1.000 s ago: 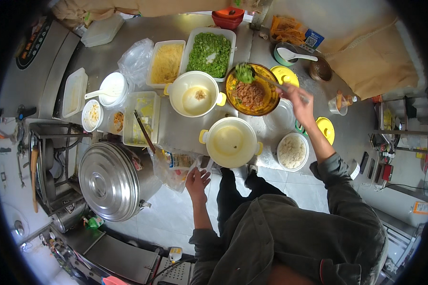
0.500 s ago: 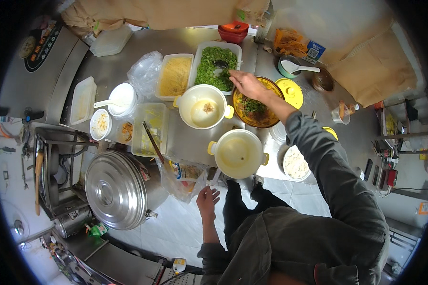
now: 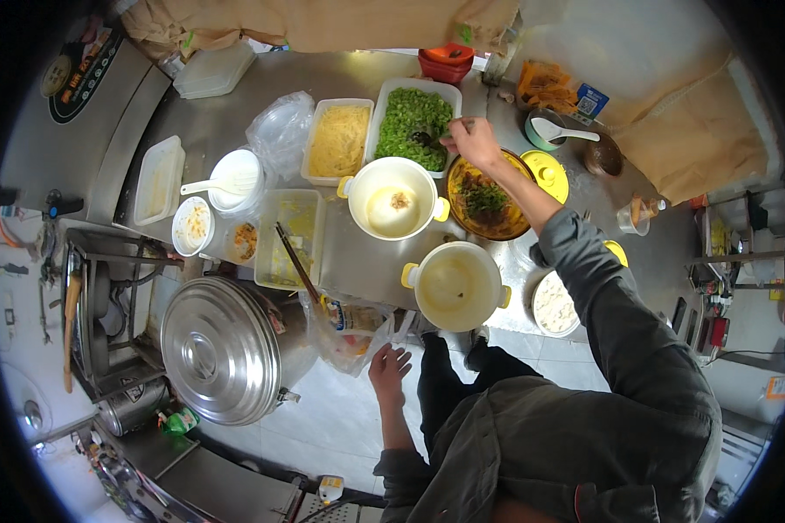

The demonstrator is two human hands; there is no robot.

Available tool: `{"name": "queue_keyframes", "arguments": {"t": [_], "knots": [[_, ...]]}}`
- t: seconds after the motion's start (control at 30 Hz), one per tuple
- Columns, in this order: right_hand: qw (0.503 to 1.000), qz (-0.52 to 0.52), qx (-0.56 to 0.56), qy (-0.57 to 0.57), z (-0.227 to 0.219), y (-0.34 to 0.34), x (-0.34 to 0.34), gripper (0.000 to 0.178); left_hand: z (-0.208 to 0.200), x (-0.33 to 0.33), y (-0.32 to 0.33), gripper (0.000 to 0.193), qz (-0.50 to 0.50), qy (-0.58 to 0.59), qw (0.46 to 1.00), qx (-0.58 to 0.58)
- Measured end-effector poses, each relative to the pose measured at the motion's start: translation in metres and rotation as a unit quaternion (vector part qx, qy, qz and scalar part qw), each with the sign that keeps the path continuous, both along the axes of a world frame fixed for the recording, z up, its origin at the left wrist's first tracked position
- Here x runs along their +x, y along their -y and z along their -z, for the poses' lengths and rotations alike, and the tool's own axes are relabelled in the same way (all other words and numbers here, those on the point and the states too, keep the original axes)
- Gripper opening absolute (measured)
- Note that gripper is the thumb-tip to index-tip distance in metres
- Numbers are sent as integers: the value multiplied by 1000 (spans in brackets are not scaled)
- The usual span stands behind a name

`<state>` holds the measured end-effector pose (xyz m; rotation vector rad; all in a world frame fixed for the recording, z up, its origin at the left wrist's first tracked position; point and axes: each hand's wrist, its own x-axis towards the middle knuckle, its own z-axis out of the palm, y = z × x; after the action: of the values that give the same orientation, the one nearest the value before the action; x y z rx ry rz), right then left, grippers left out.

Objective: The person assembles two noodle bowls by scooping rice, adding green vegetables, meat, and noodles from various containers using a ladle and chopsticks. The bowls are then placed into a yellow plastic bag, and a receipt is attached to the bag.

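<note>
Over the last second, the right hand [image 3: 471, 144] has swung the long-handled metal spoon [image 3: 421, 138] from above the round yellow-brown bowl [image 3: 504, 223] to the white rectangular plastic tub [image 3: 381, 113] on the steel tabletop [image 3: 362, 261]. Its fingers grip the handle, the spoon's head sunk in the chopped greens [image 3: 410, 109] near the tub's close edge. The left hand [image 3: 390, 368] hangs empty, loosely curled. The step appears to be scooping greens onto the bowl's brown filling [image 3: 483, 199]; lifting calls for a level spoon.

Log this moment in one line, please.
right hand: holds spoon in greens | left hand: empty, near bag | amber bowl: some greens inside
</note>
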<state>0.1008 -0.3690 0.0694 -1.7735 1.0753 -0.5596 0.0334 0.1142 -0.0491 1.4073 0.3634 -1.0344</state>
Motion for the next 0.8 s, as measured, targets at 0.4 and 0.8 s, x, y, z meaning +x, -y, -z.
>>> {"name": "queue_keyframes", "arguments": {"t": [0.4, 0.8], "knots": [[892, 259, 273, 250, 39, 7, -6, 27, -10, -2, 6, 39, 21, 18, 999, 18], [873, 261, 261, 318, 51, 0, -22, 28, -13, -18, -1, 41, 37, 32, 998, 49]]}}
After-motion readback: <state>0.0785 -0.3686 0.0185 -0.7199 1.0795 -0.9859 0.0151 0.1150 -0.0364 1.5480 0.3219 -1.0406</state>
